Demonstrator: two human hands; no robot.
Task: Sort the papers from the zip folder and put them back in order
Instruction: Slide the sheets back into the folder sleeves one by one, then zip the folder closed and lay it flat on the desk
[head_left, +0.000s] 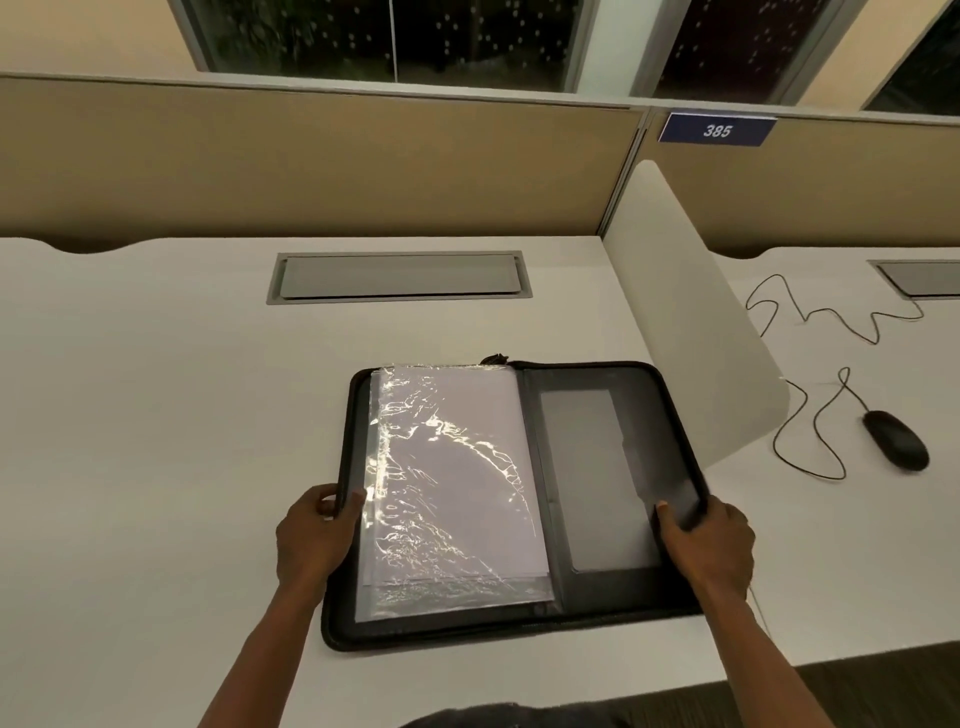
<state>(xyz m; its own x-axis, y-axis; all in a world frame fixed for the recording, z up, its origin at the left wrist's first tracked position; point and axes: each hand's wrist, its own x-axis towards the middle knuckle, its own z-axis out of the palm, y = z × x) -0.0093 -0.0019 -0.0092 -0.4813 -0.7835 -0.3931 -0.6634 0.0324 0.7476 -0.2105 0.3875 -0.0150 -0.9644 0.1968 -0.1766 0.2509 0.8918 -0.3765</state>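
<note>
A black zip folder (597, 493) lies open flat on the white desk (156, 415). Its left half holds a stack of white papers in a shiny clear plastic sleeve (447, 483). The right half shows a dark inner pocket with nothing in it. My left hand (311, 535) grips the folder's left edge, thumb on top by the sleeve. At the right edge my right hand (706, 540) grips the cover, thumb on the inner panel.
A white curved divider (691, 312) rises just right of the folder. Beyond it lie a black mouse (896, 439) and its looping cable (810, 415). A grey cable hatch (400, 275) is set into the desk behind the folder. The beige partition (311, 161) closes the back.
</note>
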